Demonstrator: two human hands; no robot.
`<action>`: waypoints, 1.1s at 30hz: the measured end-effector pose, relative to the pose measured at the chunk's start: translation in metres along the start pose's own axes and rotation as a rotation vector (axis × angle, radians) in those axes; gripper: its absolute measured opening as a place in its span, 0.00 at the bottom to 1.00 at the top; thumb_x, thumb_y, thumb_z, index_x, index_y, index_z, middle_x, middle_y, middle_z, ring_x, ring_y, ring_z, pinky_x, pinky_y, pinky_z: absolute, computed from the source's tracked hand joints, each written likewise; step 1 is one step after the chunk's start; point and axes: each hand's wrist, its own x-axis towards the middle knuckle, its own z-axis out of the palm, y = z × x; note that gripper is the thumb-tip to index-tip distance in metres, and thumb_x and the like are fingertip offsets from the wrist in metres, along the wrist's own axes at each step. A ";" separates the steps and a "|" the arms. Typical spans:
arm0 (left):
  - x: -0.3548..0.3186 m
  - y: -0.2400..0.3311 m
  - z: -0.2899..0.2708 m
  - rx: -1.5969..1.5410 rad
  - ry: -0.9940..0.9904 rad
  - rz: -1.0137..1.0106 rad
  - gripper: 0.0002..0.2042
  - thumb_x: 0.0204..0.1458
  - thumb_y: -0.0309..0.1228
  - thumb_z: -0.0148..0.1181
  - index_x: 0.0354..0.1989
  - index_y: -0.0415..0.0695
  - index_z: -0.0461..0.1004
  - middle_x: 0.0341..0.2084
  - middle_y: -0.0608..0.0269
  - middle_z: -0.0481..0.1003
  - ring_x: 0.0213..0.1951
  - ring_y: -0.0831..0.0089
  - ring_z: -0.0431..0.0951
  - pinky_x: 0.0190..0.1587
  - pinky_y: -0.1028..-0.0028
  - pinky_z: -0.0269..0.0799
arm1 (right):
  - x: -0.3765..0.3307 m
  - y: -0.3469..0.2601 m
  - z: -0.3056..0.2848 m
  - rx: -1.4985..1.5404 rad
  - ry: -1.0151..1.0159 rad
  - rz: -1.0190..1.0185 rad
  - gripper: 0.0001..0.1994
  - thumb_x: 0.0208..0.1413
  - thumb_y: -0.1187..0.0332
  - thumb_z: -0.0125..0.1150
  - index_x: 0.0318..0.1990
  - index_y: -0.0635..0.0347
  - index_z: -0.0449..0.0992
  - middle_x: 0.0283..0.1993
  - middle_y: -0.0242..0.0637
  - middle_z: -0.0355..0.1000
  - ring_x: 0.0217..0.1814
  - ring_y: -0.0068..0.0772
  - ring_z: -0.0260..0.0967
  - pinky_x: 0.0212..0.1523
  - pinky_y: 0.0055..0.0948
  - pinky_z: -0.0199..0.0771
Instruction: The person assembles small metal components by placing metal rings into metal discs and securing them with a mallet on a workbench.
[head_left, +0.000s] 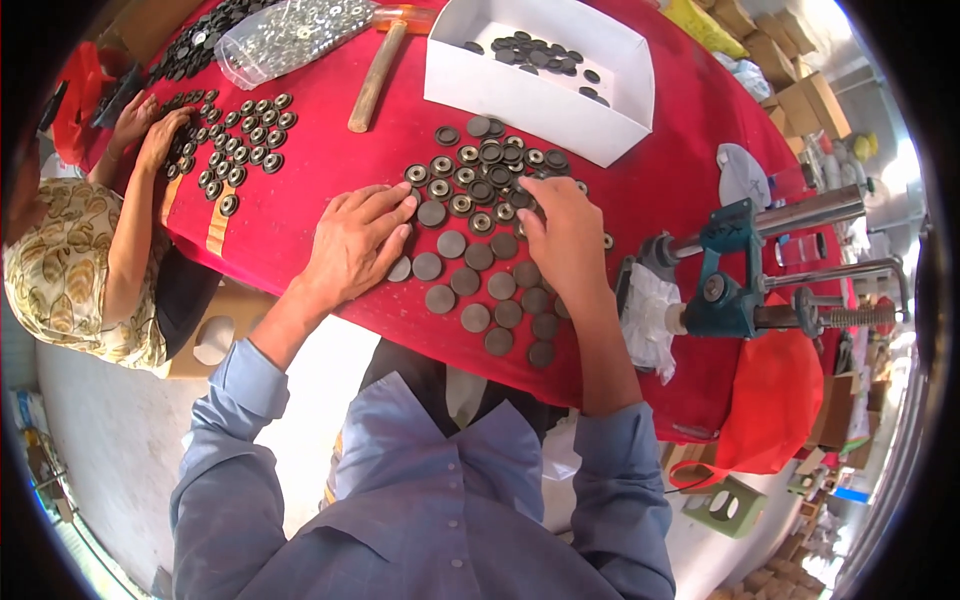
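Dark round discs cover the red cloth in front of me. Nearest me, plain grey-brown disc faces (pixel 465 281) lie spread out. Beyond them is a crowded cluster of discs (pixel 490 175), many with metal centres showing, some overlapping. My left hand (pixel 355 240) rests flat at the cluster's left edge, its fingers stretched out and fingertips touching discs there. At the cluster's right side, my right hand (pixel 567 235) has index finger and thumb bent and apart, their tips against discs. Its other fingers are partly hidden, and neither hand visibly lifts a disc.
A white box (pixel 540 110) with black discs stands beyond the cluster. Left of it lie a hammer (pixel 380 75) and a clear bag of metal pieces (pixel 295 45). A green hand press (pixel 725 280) stands right. A co-worker's hands (pixel 160 140) touch more discs at left.
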 end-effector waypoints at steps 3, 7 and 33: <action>0.000 -0.001 0.000 -0.062 0.012 -0.008 0.18 0.63 0.30 0.63 0.61 0.43 0.80 0.62 0.57 0.78 0.63 0.55 0.77 0.64 0.55 0.72 | 0.007 0.004 0.006 -0.104 -0.106 -0.053 0.22 0.54 0.73 0.74 0.57 0.53 0.82 0.51 0.35 0.75 0.53 0.40 0.76 0.51 0.47 0.70; 0.001 -0.001 -0.001 -0.099 0.026 -0.002 0.18 0.62 0.30 0.64 0.60 0.43 0.80 0.62 0.56 0.78 0.63 0.55 0.77 0.64 0.55 0.71 | 0.011 0.003 0.004 -0.132 -0.175 -0.058 0.23 0.54 0.72 0.75 0.58 0.50 0.82 0.51 0.35 0.73 0.53 0.39 0.76 0.54 0.47 0.67; -0.002 -0.002 -0.001 -0.128 0.020 -0.004 0.19 0.62 0.31 0.64 0.61 0.41 0.79 0.63 0.54 0.77 0.63 0.54 0.77 0.65 0.54 0.71 | 0.024 -0.003 -0.011 -0.201 -0.244 -0.296 0.17 0.50 0.76 0.75 0.48 0.56 0.79 0.50 0.31 0.72 0.50 0.33 0.75 0.50 0.40 0.61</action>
